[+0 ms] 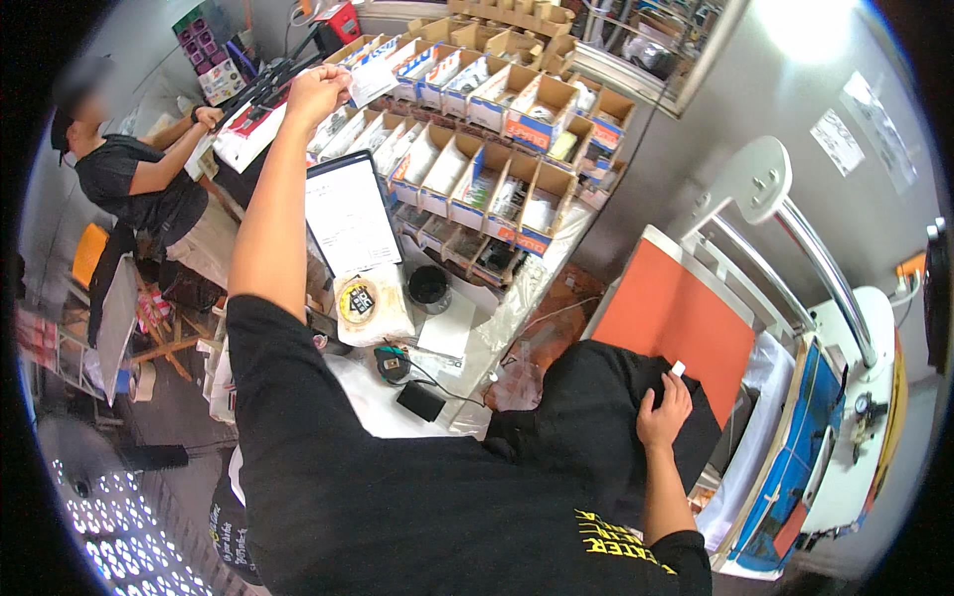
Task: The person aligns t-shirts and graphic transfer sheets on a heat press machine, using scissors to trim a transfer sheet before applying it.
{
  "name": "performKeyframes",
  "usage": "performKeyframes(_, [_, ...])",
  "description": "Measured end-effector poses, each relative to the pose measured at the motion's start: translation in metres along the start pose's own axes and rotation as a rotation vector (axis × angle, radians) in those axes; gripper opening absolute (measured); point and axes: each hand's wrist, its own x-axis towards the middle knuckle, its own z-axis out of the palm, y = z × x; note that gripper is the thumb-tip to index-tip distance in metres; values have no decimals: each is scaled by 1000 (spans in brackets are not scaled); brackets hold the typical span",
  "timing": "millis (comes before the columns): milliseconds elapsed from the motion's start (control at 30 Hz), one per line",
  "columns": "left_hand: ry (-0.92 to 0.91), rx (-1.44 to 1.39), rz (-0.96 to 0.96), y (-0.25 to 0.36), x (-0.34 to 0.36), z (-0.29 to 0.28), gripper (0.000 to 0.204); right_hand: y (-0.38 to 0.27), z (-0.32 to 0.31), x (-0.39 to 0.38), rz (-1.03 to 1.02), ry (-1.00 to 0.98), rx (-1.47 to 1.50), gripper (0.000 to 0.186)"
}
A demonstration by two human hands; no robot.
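Note:
My left hand [320, 94] reaches up and forward, its fingers pinched on a thin whitish sheet [371, 81] above the rows of cardboard bins [532, 129]. Low on the right, my right hand [666, 415] lies with fingers extended on a black cloth garment [596, 397]. That garment covers the near part of an orange press pad [676, 308]. A small white piece [678, 368] sits at the right fingertips; whether it is gripped or part of the garment is unclear. Beneath my left forearm leans a tablet [348, 214] with a white screen.
On the table are a dark cup [429, 288], a tape roll [359, 301], a tape measure [392, 364] and a black box-like object [420, 401]. A chrome-armed press [825, 268] stands at right. Another person [139, 184] works at far left.

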Motion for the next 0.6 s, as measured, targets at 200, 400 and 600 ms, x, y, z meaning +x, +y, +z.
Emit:
performKeyframes(200, [-337, 144, 304, 77, -122, 94, 9, -11, -43, -1, 3, 171, 310, 20])
performKeyframes(400, [-870, 131, 385, 66, -361, 240, 9, -44, -87, -33, 398, -261, 1071, 19])
performKeyframes(600, [-1128, 97, 4, 21, -523, 308, 9, -10, -91, -93, 538, -421, 891, 21])
